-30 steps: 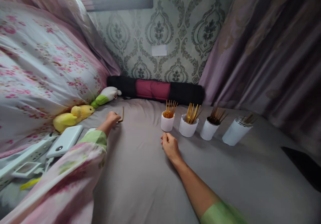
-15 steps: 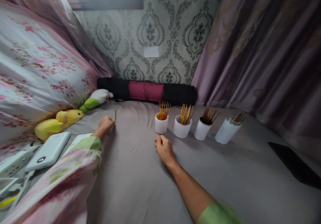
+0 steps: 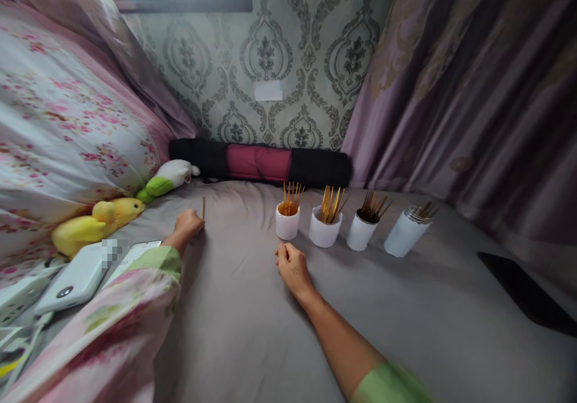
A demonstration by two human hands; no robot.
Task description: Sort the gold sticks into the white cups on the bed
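My left hand [image 3: 189, 224] rests on the grey bedsheet [image 3: 252, 331] with its fingers closed round a thin brown stick [image 3: 203, 207] that points upward. My right hand [image 3: 291, 267] lies on the sheet in a loose fist, just in front of the leftmost white cup [image 3: 287, 221]. A row of white cups stands beyond it, each holding several sticks: orange ones in the first, yellow ones in the second cup [image 3: 324, 230], dark brown ones in the third cup [image 3: 359, 231]. The fourth cup [image 3: 404, 237] leans to the right.
A yellow plush duck [image 3: 90, 225] and a green-white plush toy [image 3: 169, 176] lie by a floral pillow [image 3: 67, 126] at left. A white power bank [image 3: 74, 276] and a phone [image 3: 130, 254] sit near my left sleeve. A black-and-maroon roll [image 3: 261, 162] lies against the wall; a dark flat object [image 3: 523, 292] at right.
The view has shifted, so everything sits a little further left and lower. The stick in my left hand went from tilted to upright. My right hand stays in front of the cups.
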